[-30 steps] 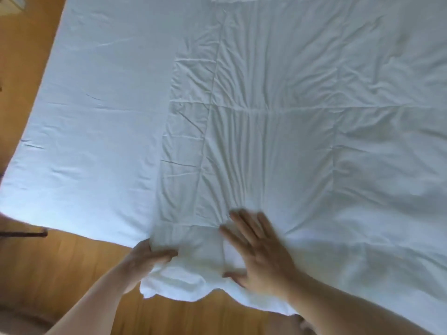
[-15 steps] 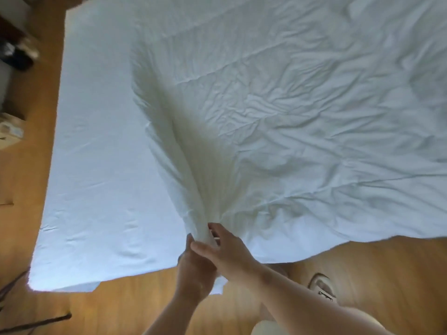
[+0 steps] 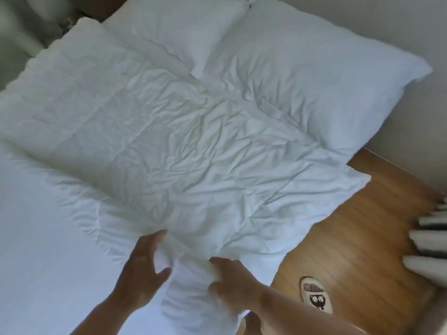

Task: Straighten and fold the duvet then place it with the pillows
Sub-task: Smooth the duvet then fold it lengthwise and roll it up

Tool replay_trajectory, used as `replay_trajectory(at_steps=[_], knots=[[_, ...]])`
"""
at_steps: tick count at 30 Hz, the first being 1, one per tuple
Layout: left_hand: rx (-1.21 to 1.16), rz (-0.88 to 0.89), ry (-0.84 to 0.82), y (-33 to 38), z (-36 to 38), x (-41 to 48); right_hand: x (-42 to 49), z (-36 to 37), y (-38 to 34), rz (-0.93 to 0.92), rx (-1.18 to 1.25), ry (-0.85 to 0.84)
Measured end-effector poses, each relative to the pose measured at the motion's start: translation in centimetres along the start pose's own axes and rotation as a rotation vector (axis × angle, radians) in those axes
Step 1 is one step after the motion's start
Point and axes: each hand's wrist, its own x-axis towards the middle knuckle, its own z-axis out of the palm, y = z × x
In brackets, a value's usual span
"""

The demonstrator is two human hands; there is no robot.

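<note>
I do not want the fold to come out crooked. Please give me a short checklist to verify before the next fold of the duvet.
1. Left hand on the near edge: ok.
2. Right hand gripping the bunched corner: ok.
3. Duvet smooth: not ok, heavily wrinkled.
4. Far edge reaches the pillows: ok.
5. Duvet fully on the bed sheet: not ok, one corner overhangs the wooden floor.
6. Layers underneath aligned: cannot tell.
</note>
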Motion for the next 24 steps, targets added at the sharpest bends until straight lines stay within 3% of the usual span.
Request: replay_trajectory(at_steps=[2, 3, 5, 7, 13, 15, 18, 22, 24], knots=[[0.454, 0.270, -0.107, -3.3, -1.6, 6.3, 0.7, -0.2, 0.8, 0.003, 0.003, 0.065], [0.627, 0.311, -0.232, -4.1, -2.3, 9.1, 1.0, -0.5, 1.2, 0.000, -0.004, 0.085], [0.777, 0.195, -0.530, -4.7, -2.9, 13.8, 1.5, -1.5, 2.3, -0.020, -0.012, 0.089], [0.741, 0.128, -0.652, -5.0, -2.8, 16.4, 1.7, -2.5, 3.0, -0.050, -0.017, 0.079], [0.672, 0.196, -0.804, -3.4, -1.5, 22.5, 2.7, -5.0, 5.9, -0.078, 0.020, 0.197], [0.641, 0.218, -0.783, -0.7, -2.7, 24.7, 1.7, -7.1, 6.6, -0.109, 0.080, 0.246], [0.567, 0.288, -0.681, 7.5, -5.2, 28.5, -1.1, -12.8, 6.9, -0.151, 0.155, 0.361], [0.589, 0.480, -0.726, 22.1, -6.5, 34.8, -5.5, -22.9, 8.5, -0.143, 0.209, 0.500], [0.620, 0.591, -0.670, 28.1, -4.9, 38.3, -6.4, -28.3, 10.9, -0.103, 0.221, 0.546]])
